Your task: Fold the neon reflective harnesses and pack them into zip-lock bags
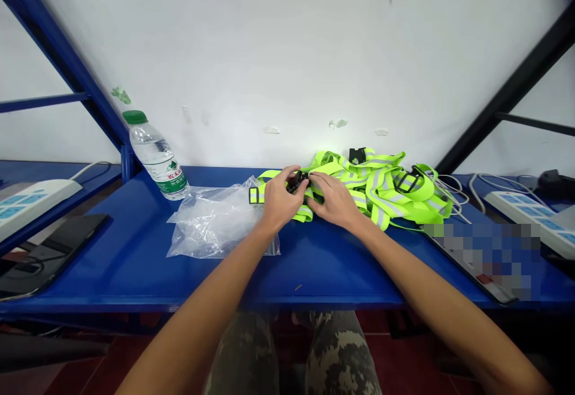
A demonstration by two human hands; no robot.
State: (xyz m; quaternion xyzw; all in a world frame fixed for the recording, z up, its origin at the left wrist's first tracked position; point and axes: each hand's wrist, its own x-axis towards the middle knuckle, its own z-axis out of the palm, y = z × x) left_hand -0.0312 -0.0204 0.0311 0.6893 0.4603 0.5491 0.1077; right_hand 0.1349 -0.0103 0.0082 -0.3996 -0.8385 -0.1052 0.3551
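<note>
A black plastic buckle on a neon yellow strap is between my hands. My left hand is closed around its left side with thumb and fingers. From the right, my right hand has its fingertips and thumb closed at the buckle's other side. My fingers cover much of the buckle, so whether its halves are joined cannot be seen. A tangled pile of reflective straps with grey stripes and black buckles lies right of and behind my hands. One strap end with a black slider sticks out left of my left hand.
Left of my hands lies a clear plastic zip bag on the blue table. Behind it a green-capped water bottle stands near the wall. Power strips and cables are at both sides. A dark flat device lies at left.
</note>
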